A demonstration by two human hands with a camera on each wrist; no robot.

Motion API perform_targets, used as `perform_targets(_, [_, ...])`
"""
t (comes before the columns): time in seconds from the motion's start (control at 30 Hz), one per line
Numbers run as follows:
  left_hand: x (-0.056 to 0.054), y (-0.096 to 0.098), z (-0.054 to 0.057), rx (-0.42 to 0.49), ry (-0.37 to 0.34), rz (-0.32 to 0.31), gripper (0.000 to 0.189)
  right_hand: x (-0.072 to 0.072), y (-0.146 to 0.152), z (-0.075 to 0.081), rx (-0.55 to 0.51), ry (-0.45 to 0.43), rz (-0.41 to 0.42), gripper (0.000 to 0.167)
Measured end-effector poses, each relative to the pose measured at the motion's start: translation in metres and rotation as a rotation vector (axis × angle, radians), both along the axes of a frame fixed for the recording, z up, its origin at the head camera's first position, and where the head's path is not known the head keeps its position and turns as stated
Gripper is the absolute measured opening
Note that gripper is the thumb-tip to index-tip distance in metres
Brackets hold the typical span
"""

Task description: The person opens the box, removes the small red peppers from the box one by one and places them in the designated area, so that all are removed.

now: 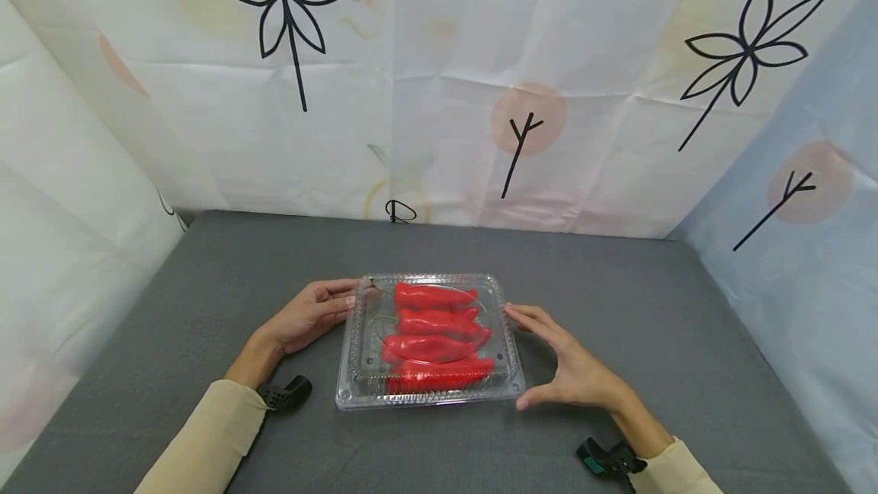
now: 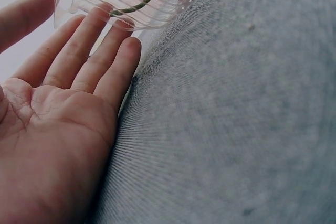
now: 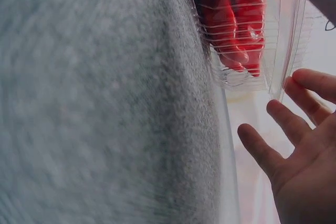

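Note:
A clear plastic clamshell box (image 1: 363, 387) with a ribbed lid sits on the grey table, its lid down. Inside lie several red peppers (image 1: 432, 345), stems toward the left. At the box's left side, my left hand (image 1: 318, 315) has its fingers straight, the tips against the ribbed wall. A green stem (image 2: 137, 8) shows through the plastic near those fingertips in the left wrist view. My right hand (image 1: 572, 364) is spread beside the right side, index fingertip at the upper right edge and thumb near the lower right corner. Its palm is apart from the box.
The grey table (image 1: 274, 433) extends around the box on all sides. White cloth walls (image 1: 439, 151) with printed leaves and trees enclose the back and both sides. Black wrist straps (image 1: 284, 393) sit on both forearms, below beige sleeves (image 1: 213, 433).

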State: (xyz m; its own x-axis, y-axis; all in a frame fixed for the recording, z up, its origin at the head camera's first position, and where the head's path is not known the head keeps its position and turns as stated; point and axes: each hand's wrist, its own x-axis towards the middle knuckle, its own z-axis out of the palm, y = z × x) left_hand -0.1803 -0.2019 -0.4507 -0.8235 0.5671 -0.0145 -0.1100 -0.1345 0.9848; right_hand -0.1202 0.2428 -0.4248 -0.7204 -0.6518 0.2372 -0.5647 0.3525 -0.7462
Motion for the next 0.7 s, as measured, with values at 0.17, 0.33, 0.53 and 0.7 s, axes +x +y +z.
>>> perform_targets(0.17, [0.0007,-0.0001,0.0008,0.000,0.007,0.005,0.054,-0.0001,-0.0010,-0.0008,0.000,0.006,-0.006,0.116])
perform_targets(0.33, [0.0007,0.0000,0.0011,0.008,0.018,-0.004,0.053,0.0004,-0.0021,-0.0006,-0.039,-0.026,-0.004,0.111])
perform_targets(0.53, [0.0024,0.0001,0.0032,-0.009,0.023,-0.021,0.055,0.0005,-0.0030,0.0013,-0.096,-0.102,0.019,0.101])
perform_targets(0.7, [0.0035,0.0008,0.0035,-0.019,0.031,-0.017,0.056,0.0010,-0.0035,0.0034,-0.123,-0.159,0.030,0.097])
